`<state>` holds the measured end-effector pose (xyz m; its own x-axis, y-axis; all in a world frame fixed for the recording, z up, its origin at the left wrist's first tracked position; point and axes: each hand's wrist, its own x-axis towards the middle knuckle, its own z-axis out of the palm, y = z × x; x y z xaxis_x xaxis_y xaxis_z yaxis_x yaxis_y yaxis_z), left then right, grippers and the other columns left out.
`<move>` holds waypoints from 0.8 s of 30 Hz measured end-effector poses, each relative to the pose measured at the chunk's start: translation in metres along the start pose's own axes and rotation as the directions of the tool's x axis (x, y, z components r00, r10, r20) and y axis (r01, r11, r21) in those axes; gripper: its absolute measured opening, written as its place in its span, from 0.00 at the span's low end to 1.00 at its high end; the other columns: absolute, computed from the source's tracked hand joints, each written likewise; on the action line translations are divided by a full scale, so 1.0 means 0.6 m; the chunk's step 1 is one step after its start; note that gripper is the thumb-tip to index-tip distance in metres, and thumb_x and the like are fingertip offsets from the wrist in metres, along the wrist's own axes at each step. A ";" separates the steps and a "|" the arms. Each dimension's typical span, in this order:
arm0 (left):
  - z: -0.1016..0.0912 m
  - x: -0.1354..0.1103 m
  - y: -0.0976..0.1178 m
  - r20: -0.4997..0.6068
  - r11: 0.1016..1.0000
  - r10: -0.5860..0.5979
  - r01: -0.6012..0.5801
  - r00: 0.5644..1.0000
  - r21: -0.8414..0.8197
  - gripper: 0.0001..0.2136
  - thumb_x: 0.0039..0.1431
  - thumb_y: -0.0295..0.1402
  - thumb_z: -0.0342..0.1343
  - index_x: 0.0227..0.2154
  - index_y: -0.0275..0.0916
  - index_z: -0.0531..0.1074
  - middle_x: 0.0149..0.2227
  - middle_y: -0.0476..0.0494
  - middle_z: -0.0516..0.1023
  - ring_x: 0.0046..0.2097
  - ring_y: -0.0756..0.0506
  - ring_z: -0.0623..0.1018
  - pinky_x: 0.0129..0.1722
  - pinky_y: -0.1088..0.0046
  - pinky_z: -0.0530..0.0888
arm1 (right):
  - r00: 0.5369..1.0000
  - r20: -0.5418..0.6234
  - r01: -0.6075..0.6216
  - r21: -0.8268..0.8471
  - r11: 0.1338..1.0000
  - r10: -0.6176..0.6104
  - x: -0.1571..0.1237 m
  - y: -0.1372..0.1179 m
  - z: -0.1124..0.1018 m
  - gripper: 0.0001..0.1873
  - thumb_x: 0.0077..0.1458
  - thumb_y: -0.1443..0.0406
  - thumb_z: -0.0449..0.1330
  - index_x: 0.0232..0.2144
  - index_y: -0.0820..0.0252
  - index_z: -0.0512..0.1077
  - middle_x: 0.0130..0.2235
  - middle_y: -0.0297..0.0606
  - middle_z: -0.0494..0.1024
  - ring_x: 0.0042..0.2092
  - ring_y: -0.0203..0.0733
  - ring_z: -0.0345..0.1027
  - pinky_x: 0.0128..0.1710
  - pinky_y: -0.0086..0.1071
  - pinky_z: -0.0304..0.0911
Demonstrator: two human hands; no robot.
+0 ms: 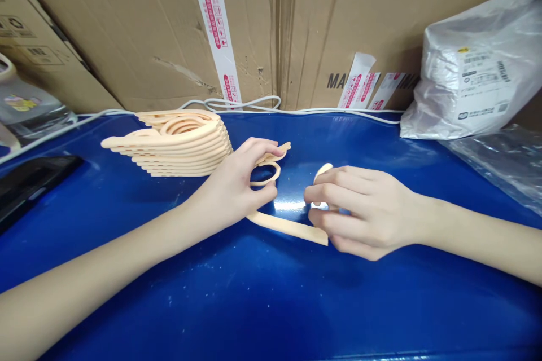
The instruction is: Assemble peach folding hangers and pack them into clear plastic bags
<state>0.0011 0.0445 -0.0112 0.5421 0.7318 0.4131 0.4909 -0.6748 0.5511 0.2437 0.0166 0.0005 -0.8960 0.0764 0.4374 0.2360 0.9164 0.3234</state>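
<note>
My left hand (245, 180) is closed, with thumb and fingers gripping a beige plastic piece (292, 227) that has a round ring and a long flat arm, much like a clothes hanger. The arm's end reaches towards my right hand (366, 208). Those fingers are curled round a small beige piece (324, 170), most of it hidden behind them; only its rounded tip shows clearly. Beyond my left wrist stands a neat stack of matching beige hanger-like pieces (182, 152), nested one on another.
Blue tabletop (237, 304) lies under everything. Cardboard boxes (148, 34) form a wall behind, with a white cable (305, 111) along their foot. A dark phone-like object (38, 186) and a clear container (29, 104) are at left; a plastic-wrapped parcel (470, 73) stands at right.
</note>
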 end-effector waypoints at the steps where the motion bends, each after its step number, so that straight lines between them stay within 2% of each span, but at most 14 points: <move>1: 0.000 -0.001 0.002 -0.016 1.000 0.003 -0.003 1.000 0.013 0.18 0.55 0.26 0.54 0.49 0.38 0.67 0.55 0.40 0.70 0.58 0.42 0.72 0.60 0.59 0.69 | 1.000 -0.017 -0.010 -0.019 1.000 0.010 0.001 0.000 -0.001 0.12 0.63 0.70 0.49 0.34 0.61 0.71 0.40 0.42 0.75 0.40 0.44 0.68 0.38 0.37 0.64; 4: -0.002 -0.004 0.008 -0.030 0.999 0.025 -0.023 0.999 0.044 0.17 0.56 0.25 0.55 0.50 0.38 0.67 0.55 0.40 0.70 0.58 0.43 0.72 0.59 0.63 0.70 | 0.998 -0.047 -0.047 -0.062 0.997 0.044 0.006 -0.001 -0.006 0.12 0.65 0.72 0.50 0.33 0.61 0.73 0.38 0.40 0.76 0.40 0.41 0.67 0.43 0.38 0.65; 7: -0.002 -0.006 0.012 -0.036 0.997 0.050 -0.048 0.998 0.067 0.17 0.58 0.24 0.55 0.50 0.37 0.67 0.55 0.41 0.70 0.59 0.44 0.71 0.60 0.65 0.69 | 0.997 -0.040 -0.074 -0.096 0.993 0.071 0.010 -0.001 -0.010 0.09 0.64 0.71 0.53 0.36 0.61 0.74 0.41 0.40 0.77 0.42 0.40 0.68 0.48 0.38 0.64; 11: -0.001 -0.005 0.012 -0.057 0.996 0.047 -0.043 0.997 0.077 0.16 0.60 0.26 0.56 0.51 0.38 0.66 0.55 0.41 0.70 0.58 0.43 0.72 0.59 0.63 0.70 | 0.995 -0.026 -0.103 -0.146 0.984 0.100 0.010 0.002 -0.011 0.11 0.67 0.65 0.52 0.44 0.61 0.73 0.44 0.45 0.76 0.44 0.43 0.67 0.44 0.39 0.64; 14: -0.002 -0.004 0.011 -0.082 0.993 0.041 -0.032 0.996 0.111 0.16 0.61 0.27 0.56 0.51 0.39 0.66 0.54 0.42 0.70 0.57 0.42 0.72 0.58 0.62 0.71 | 0.995 -0.006 -0.099 -0.150 0.984 0.099 0.008 0.005 -0.007 0.14 0.67 0.59 0.51 0.44 0.61 0.73 0.43 0.44 0.77 0.40 0.44 0.67 0.40 0.39 0.63; 19: -0.005 -0.006 0.007 -0.088 0.989 0.009 0.004 0.996 0.148 0.16 0.62 0.31 0.57 0.52 0.41 0.65 0.53 0.42 0.71 0.55 0.41 0.73 0.52 0.60 0.74 | 0.999 0.034 -0.034 -0.084 0.996 0.037 0.002 0.005 -0.002 0.15 0.64 0.66 0.48 0.47 0.62 0.71 0.41 0.42 0.77 0.39 0.44 0.68 0.43 0.41 0.62; 24: -0.004 -0.007 0.003 -0.107 0.983 0.002 0.017 0.994 0.184 0.16 0.62 0.30 0.58 0.52 0.41 0.66 0.52 0.45 0.71 0.53 0.42 0.74 0.53 0.60 0.73 | 0.999 0.040 0.020 -0.024 1.000 -0.019 0.006 -0.014 -0.007 0.17 0.67 0.64 0.44 0.49 0.61 0.70 0.42 0.41 0.78 0.39 0.44 0.70 0.39 0.40 0.61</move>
<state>-0.0019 0.0404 -0.0099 0.4671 0.7362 0.4897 0.6175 -0.6680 0.4153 0.2404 0.0073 0.0030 -0.9148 0.0749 0.3969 0.2272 0.9078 0.3525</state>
